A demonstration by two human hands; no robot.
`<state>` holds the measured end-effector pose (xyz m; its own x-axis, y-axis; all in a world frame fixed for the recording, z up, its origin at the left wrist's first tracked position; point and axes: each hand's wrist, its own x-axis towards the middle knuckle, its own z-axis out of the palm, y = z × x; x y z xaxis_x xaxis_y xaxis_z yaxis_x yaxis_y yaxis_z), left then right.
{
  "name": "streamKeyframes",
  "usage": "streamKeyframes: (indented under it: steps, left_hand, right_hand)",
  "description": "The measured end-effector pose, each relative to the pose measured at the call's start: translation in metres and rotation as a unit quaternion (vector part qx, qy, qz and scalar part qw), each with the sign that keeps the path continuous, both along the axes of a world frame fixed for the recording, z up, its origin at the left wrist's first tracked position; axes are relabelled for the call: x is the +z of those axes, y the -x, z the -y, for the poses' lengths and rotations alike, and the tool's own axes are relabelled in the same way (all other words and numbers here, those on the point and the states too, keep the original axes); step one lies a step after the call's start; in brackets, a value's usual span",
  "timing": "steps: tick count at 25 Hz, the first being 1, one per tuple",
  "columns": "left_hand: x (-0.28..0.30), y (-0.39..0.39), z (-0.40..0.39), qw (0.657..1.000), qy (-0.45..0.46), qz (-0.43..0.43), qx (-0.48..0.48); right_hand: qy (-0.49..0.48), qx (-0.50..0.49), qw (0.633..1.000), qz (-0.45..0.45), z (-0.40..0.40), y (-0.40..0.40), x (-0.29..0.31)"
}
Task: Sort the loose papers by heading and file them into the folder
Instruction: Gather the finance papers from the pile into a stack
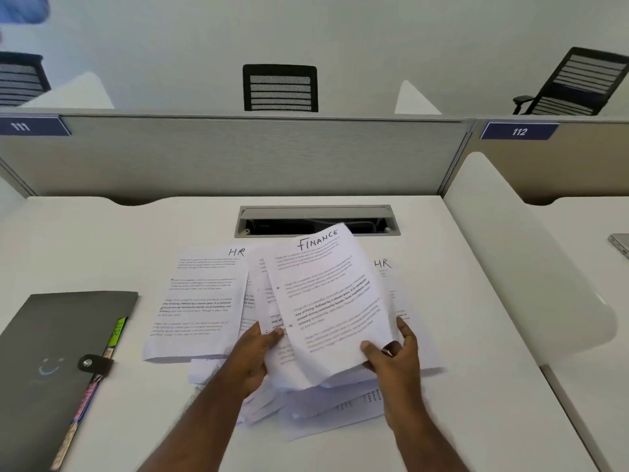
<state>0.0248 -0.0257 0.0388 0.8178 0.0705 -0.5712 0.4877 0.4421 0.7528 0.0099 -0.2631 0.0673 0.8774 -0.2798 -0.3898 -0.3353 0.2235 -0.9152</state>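
Observation:
A sheet headed FINANCE [326, 294] is lifted off the desk, tilted to the right. My right hand [394, 356] pinches its lower right corner. My left hand [255, 352] grips the lower edge of the sheets [269, 301] just behind it. A page headed HR [200, 301] lies flat to the left. Another HR page [384, 265] peeks out at the right. More loose papers [326, 410] are piled under my hands. A dark grey folder [61, 352] with a snap strap lies shut at the left, with coloured tabs along its right edge.
An open cable tray [316, 221] is set into the white desk [102, 240] behind the papers. A grey partition [238, 155] closes the back. A white divider [510, 250] bounds the right side, with a laptop corner [621, 243] beyond. Office chairs stand behind the partition.

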Motion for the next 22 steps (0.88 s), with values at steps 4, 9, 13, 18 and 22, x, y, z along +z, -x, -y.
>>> streamKeyframes:
  steps: [4, 9, 13, 18, 22]
  left_hand:
    - [0.000, 0.002, -0.001, 0.999, 0.033, 0.008, 0.009]
    - [0.003, 0.001, -0.001, 0.999, 0.037, 0.009, 0.003]
    - [0.005, 0.000, -0.001, 0.999, 0.047, 0.006, 0.007]
    - [0.004, -0.003, -0.001, 0.997, 0.073, -0.013, 0.034]
    - [0.001, 0.004, -0.002, 0.998, -0.004, 0.063, -0.022]
  right_hand:
    - [0.133, 0.019, 0.991, 0.007, -0.008, 0.008, -0.011]
    - [0.108, -0.002, 0.994, 0.007, -0.005, 0.004, -0.017]
    - [-0.045, -0.023, 0.999, -0.005, -0.001, 0.003, -0.023]
    - [-0.029, -0.046, 0.998, 0.023, -0.006, 0.005, -0.035]
    - [-0.046, -0.062, 0.996, 0.046, -0.018, 0.008, -0.040]
